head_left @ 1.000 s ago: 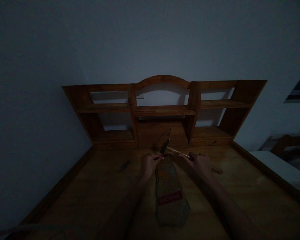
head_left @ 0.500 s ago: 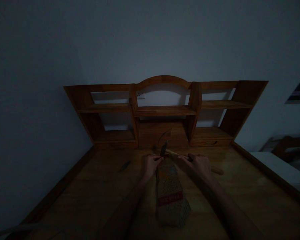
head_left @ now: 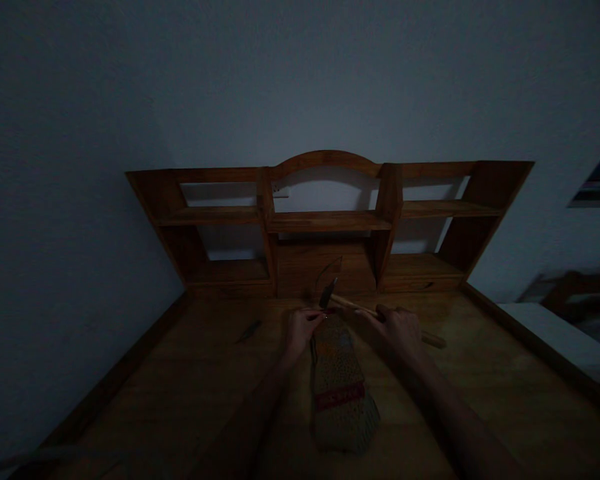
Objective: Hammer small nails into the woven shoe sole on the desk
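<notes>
My right hand (head_left: 400, 331) is closed round the wooden handle of a hammer (head_left: 347, 303). The handle's thick end sticks out on the right of the hand. The dark hammer head is tilted just above the fingertips of my left hand (head_left: 301, 331). Those fingers are pinched together at the far end of a brown, dotted package (head_left: 337, 363) with a red band, which lies flat. A tiny bright spot shows at the left fingertips, but dim light hides what they hold.
The package lies on a wooden desk (head_left: 190, 393). Left of my left hand rests a small dark tool (head_left: 250, 331), its kind unclear. A wooden shelf unit (head_left: 330, 221) rises along the desk's back edge against the wall. A white surface (head_left: 555, 333) is beyond the right edge.
The hammer head has risen slightly above my left fingertips. Both hands stay in nearly the same places, and the package lies as before.
</notes>
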`<state>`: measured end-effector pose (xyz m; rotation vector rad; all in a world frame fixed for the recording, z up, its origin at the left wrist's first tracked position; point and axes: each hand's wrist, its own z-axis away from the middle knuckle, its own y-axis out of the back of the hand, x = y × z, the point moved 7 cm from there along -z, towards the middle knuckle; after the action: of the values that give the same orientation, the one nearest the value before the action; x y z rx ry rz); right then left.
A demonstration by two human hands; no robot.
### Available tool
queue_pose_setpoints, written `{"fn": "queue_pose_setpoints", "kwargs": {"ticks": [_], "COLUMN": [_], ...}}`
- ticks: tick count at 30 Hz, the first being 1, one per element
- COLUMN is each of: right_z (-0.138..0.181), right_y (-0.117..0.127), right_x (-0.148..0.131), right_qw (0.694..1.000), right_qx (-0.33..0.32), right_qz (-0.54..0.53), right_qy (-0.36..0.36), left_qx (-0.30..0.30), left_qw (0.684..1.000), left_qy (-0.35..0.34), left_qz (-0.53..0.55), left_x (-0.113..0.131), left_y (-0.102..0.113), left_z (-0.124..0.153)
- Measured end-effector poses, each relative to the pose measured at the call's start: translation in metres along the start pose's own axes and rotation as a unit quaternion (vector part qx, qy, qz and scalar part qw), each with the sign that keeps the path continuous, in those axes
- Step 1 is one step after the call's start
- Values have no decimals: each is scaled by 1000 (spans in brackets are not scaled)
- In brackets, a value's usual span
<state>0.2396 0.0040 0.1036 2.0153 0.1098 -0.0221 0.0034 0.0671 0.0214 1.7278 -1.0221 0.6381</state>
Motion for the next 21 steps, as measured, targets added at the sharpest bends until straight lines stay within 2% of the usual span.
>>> {"fn": "queue_pose_setpoints", "kwargs": {"ticks": [4,10,21], "right_z": [-1,1,4], "right_y": [7,13,2], "right_x": [5,4,-10], "right_qw": [1000,999,1000], "right_qx": [21,34,8], "right_qz": [16,37,14], "right_qy": [-13,16,11], "left_qx": [7,0,5], "left_qw": [1000,1000,1000], "left_qy": [-10,-14,-16], "left_qz": [-7,-25,-16], "left_x": [3,12,8], "left_y": [2,5,4], "left_z": [1,3,2]}}
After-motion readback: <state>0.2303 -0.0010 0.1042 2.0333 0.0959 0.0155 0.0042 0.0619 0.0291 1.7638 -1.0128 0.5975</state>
